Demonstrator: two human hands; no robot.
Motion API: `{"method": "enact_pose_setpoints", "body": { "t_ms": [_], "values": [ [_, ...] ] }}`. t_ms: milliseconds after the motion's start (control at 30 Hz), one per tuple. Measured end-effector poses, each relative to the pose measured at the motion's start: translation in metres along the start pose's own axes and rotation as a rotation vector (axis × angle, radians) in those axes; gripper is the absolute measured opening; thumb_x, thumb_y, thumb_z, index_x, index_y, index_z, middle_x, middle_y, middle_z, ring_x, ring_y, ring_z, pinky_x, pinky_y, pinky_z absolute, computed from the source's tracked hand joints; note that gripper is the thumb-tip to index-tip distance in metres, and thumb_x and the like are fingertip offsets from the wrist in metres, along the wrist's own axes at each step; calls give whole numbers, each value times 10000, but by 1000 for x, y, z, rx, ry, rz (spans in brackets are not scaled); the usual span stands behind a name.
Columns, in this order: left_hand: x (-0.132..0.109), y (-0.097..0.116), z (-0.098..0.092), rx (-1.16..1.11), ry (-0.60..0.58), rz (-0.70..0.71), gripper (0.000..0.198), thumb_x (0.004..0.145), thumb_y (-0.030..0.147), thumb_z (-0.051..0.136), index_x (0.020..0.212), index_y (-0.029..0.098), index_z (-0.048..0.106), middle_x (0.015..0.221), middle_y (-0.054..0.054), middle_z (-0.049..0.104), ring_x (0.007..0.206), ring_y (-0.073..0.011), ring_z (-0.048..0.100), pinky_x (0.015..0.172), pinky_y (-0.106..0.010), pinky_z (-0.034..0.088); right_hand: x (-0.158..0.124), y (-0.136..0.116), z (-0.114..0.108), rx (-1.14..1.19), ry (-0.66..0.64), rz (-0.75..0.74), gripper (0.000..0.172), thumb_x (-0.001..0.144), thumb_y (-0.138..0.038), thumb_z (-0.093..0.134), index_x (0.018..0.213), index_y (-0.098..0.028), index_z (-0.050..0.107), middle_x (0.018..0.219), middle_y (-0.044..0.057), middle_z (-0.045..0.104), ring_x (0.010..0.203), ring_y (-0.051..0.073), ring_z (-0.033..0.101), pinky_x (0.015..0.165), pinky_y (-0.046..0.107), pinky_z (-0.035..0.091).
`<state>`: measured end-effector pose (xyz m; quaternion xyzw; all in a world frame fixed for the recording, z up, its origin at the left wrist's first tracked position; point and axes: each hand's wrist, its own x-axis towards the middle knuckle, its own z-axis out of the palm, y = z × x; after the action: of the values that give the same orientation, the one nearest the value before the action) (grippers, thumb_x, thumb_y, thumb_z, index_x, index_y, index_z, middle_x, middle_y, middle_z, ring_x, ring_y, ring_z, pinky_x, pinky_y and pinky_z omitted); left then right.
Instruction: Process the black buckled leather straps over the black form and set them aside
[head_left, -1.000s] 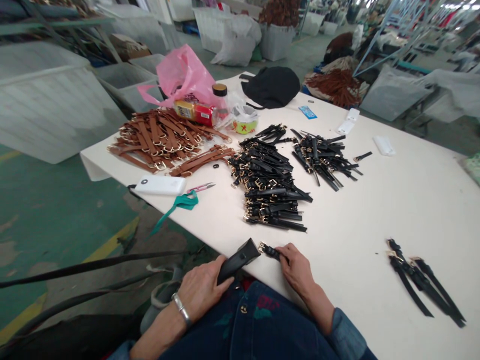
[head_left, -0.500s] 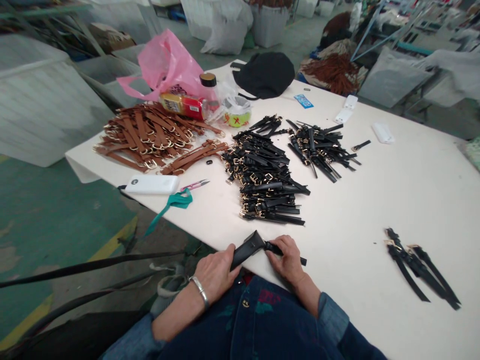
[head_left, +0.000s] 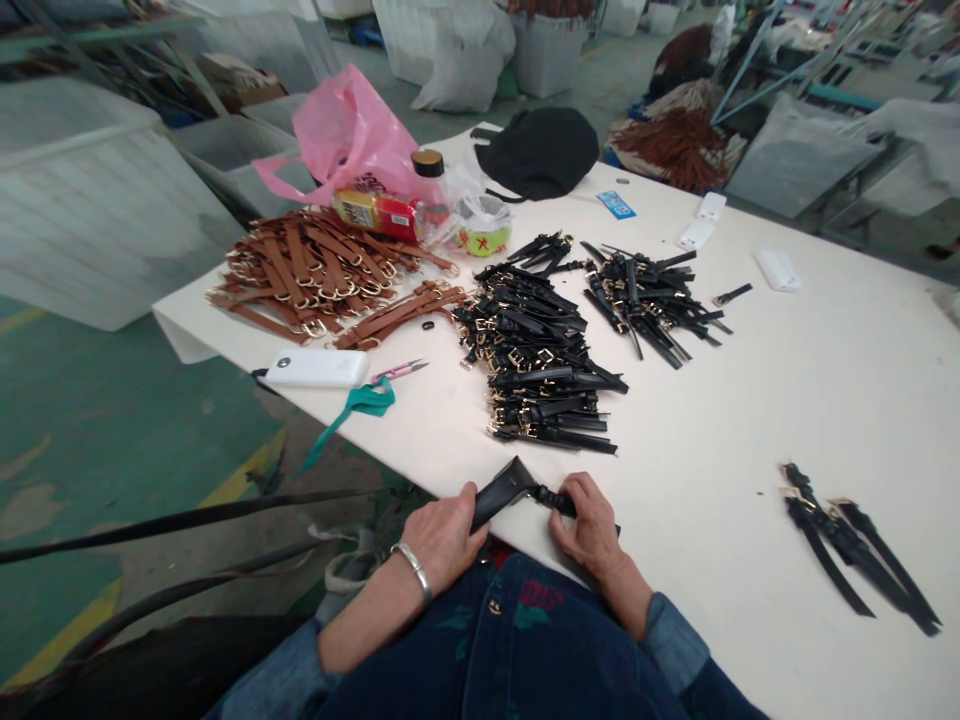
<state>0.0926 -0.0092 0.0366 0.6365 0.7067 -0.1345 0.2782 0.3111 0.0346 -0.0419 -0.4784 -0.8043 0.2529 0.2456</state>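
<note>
My left hand (head_left: 444,540), with a silver bangle at the wrist, is closed round a wide, flat black leather strap piece (head_left: 501,490) at the table's near edge. A narrower black strap (head_left: 553,500) with a knobbly, twisted-looking part meets its far end. The fingers of my right hand (head_left: 589,525) are closed on this narrower strap, whose tail pokes out past them. Just beyond lies a stacked pile of black buckle straps (head_left: 555,380) with gold buckles. Several loose black straps (head_left: 855,545) rest to the right.
Brown straps (head_left: 300,265) are heaped at the left, near a pink bag (head_left: 360,135), a bottle (head_left: 429,190) and a tape roll (head_left: 484,235). Thread snips (head_left: 401,370), a teal ribbon (head_left: 364,400) and a white power bank (head_left: 319,368) lie along the left edge. Behind sits a black cap (head_left: 538,150).
My right hand has slid a little to the right along the narrow strap, so more of its knobbly part shows. The left hand keeps its hold. The whole view has shifted slightly.
</note>
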Motion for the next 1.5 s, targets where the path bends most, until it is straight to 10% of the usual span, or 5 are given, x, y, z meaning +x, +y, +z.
{"method": "enact_pose_setpoints", "body": {
  "t_ms": [500,933,1500],
  "values": [
    [1,-1,10,25,91,36,292,785,448,385,957,215,417,767,-65,648,738,-257,625,597,-327,456,-2,8,9,-35,80,-174,139,822,-210,510,903,-221,623,872,65,578,785,192,507,677,346,443],
    [0,0,9,11,64,27,310,783,436,396,994,209,420,792,-71,647,759,-238,619,630,-313,448,8,-7,-1,-118,-106,-17,99,848,-219,457,787,-202,533,754,18,558,771,186,455,714,332,303],
    [-10,7,1,27,50,70,298,798,408,381,1014,208,427,860,-71,634,810,-244,609,669,-327,450,18,0,17,-197,-11,14,175,885,-269,389,788,-197,516,720,18,571,723,170,495,687,294,279]
  ]
}}
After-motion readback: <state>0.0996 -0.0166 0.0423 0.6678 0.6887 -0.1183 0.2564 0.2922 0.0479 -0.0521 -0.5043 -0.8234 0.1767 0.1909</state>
